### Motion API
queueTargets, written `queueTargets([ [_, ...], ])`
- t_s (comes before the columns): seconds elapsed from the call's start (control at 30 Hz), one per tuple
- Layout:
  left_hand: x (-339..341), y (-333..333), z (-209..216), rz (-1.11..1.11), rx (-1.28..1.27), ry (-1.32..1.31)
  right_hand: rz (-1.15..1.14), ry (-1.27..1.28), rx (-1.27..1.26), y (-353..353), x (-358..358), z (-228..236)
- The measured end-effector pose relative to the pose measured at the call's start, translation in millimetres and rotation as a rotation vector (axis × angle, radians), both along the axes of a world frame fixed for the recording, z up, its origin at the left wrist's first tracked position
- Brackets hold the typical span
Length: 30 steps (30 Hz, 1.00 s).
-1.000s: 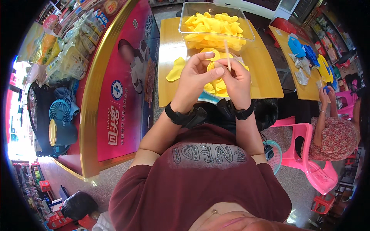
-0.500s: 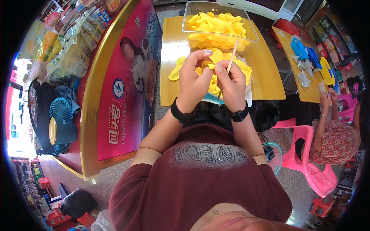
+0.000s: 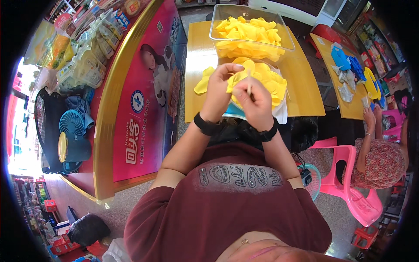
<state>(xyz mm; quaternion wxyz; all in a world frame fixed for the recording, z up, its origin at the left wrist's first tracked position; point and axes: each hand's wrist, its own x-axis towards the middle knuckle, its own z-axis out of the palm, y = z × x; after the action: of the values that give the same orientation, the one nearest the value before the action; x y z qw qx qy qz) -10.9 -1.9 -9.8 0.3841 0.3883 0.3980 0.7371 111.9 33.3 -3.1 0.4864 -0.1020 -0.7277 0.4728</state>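
My left hand (image 3: 219,91) is closed, pinching a soft yellow piece (image 3: 232,83) between thumb and fingers. Close beside it on the right, my right hand (image 3: 257,105) is curled around a thin wooden stick (image 3: 249,82). The stick is seen nearly end-on, and its lower part is hidden by the hand. Whether its tip touches the yellow piece I cannot tell. Just beyond both hands lies a heap of flat, rounded yellow pieces (image 3: 271,83), resting on something white and light blue. One loose yellow piece (image 3: 203,80) lies on the table to the left.
A clear plastic bin (image 3: 286,46) full of yellow pieces stands at the far side of the wooden table (image 3: 307,87). A pink-sided counter (image 3: 126,109) rises on my left. At right, a pink chair (image 3: 347,174) stands near another person (image 3: 379,161) at a second table (image 3: 349,102).
My right hand has turned and come lower, and the stick has swung from a long slant to nearly end-on. My left hand stays in about the same place.
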Motion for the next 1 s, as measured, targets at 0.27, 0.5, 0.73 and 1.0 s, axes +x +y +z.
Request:
queueTargets([
  [0.27,12,7,-7,0.328,0.197,0.053,-0.022,0.124,-0.299,-5,2,-3],
  [0.5,27,-10,13,0.068,0.098,-0.097,0.039,0.266,-0.625,6,9,10],
  [0.73,20,-19,24,-0.229,0.019,-0.447,0.077,0.267,-0.634,3,8,10],
  [1.0,4,-30,26,-0.508,0.14,-0.352,0.078,0.368,-0.677,11,10,9],
])
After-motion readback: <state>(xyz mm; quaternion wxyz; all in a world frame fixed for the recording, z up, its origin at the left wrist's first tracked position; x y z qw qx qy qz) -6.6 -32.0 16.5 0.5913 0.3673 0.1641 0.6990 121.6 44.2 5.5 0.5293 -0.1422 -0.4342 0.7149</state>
